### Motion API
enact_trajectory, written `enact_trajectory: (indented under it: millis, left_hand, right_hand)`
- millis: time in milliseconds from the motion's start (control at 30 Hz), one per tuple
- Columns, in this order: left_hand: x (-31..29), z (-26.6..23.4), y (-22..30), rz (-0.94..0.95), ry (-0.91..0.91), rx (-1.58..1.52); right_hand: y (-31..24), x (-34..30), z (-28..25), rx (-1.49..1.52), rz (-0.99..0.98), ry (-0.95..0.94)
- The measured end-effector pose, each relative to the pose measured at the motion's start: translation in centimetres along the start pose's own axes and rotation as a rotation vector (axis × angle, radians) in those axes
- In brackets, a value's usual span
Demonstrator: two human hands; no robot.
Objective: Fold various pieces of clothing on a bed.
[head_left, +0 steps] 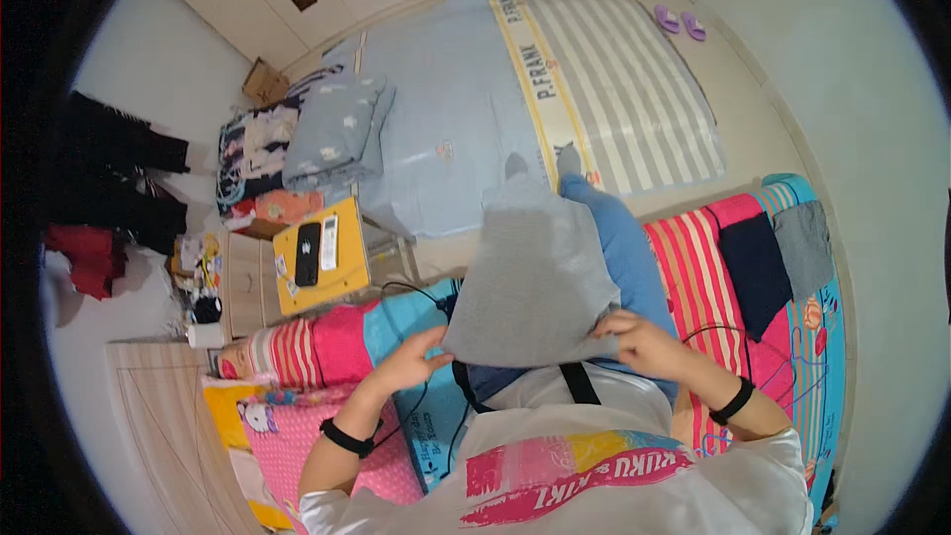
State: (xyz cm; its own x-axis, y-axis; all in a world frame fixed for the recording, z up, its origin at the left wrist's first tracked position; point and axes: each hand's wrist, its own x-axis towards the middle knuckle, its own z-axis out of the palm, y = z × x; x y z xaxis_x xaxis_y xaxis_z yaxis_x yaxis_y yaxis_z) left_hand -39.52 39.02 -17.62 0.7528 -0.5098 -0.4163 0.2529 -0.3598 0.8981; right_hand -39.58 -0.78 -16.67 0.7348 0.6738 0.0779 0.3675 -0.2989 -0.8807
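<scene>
Grey cloth [535,282] — plain, broadest along its near edge — perhaps a garment.

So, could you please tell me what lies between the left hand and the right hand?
The head view shows a grey cloth stretching from the left hand to the right hand.

The near bed [666,243] has stripes. A dark cloth [755,272] and a grey cloth [804,246] lie on its right side, touching. The far bed [451,109] has a folded quilt [335,134] on its left. A phone [308,256] lies on the yellow table [352,248].
</scene>
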Motion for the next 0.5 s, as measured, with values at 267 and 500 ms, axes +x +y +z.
enact_trajectory:
  millis: [267,500]
  left_hand:
    - [-7.4,1.9,0.4,-0.183,-0.178,0.039]
    - [-11.9,1.3,4.7,-0.213,-0.449,0.095]
  right_hand:
    - [-3.3,-2.0,3.1,0.076,-0.101,-0.156]
    - [-7.3,-0.9,2.5,0.311,-0.316,-0.295]
